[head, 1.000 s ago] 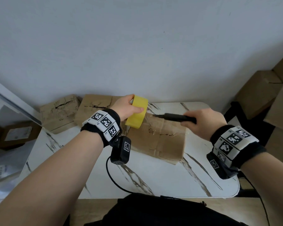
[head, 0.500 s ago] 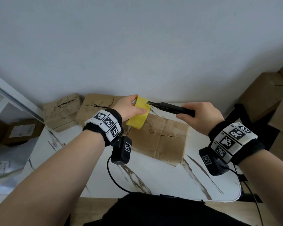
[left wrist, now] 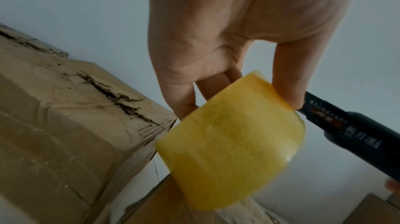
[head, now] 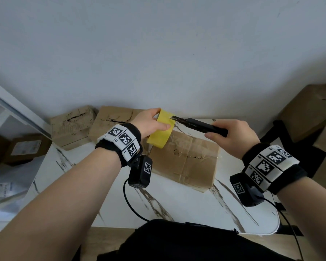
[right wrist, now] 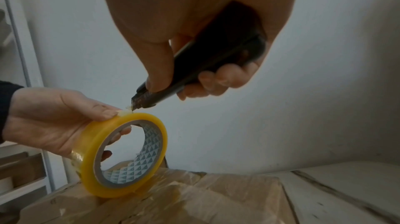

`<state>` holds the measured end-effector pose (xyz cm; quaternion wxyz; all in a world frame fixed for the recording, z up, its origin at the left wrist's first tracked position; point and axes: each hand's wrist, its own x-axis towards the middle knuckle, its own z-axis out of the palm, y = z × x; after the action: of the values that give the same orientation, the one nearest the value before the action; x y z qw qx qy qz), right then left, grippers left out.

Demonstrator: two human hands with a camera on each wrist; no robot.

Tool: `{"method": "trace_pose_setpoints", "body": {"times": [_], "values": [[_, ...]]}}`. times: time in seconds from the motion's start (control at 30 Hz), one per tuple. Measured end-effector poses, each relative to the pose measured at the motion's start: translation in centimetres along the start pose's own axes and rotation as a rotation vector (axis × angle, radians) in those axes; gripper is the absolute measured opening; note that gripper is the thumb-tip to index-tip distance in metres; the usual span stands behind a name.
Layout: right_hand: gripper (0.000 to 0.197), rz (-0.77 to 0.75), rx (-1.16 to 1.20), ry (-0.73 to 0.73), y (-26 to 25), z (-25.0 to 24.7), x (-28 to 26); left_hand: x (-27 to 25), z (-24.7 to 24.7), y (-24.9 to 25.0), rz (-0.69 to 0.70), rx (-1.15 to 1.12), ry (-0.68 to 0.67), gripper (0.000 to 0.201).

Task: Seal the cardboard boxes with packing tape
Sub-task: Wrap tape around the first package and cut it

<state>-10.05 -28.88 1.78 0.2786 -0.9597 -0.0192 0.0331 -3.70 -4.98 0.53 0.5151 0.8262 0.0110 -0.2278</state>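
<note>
My left hand (head: 151, 123) grips a yellow roll of packing tape (head: 161, 131), thumb on its outer face and fingers through its core (right wrist: 121, 135). The roll (right wrist: 121, 156) is held just above the far left corner of a brown cardboard box (head: 186, 162) lying on the marble table (head: 177, 204). My right hand (head: 231, 136) holds a black utility knife (head: 199, 126) in its curled fingers. The knife tip (right wrist: 135, 106) touches the top of the roll beside my left thumb. In the left wrist view the knife (left wrist: 357, 135) comes in from the right against the roll (left wrist: 233, 142).
Two more worn cardboard boxes (head: 72, 125) (head: 113, 119) stand at the table's far left against the white wall. Further boxes (head: 309, 113) are stacked off the table at the right. A black cable (head: 132, 208) hangs from my left wrist.
My right hand has moved the knife left and up until its tip reached the tape roll. The left hand with the roll has risen slightly.
</note>
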Motion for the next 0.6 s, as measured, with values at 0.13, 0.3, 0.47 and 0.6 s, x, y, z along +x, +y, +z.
{"method": "trace_pose_setpoints", "body": {"times": [0.13,0.3,0.47,0.6], "values": [[0.012,-0.002,-0.019,-0.011,-0.11,-0.18,0.22,0.14,-0.07,0.09,-0.01,0.006,-0.01,0.059],[0.016,0.002,-0.044,-0.001,-0.38,-0.23,0.25,0.56,-0.15,-0.24,-0.018,-0.021,-0.006,0.06],[0.016,0.001,-0.05,0.008,-0.59,-0.53,0.28,0.53,-0.18,-0.26,-0.018,-0.013,-0.015,0.075],[0.017,-0.001,0.01,0.017,-0.42,-0.3,0.34,0.4,-0.09,-0.21,0.006,0.006,-0.03,0.075]]}}
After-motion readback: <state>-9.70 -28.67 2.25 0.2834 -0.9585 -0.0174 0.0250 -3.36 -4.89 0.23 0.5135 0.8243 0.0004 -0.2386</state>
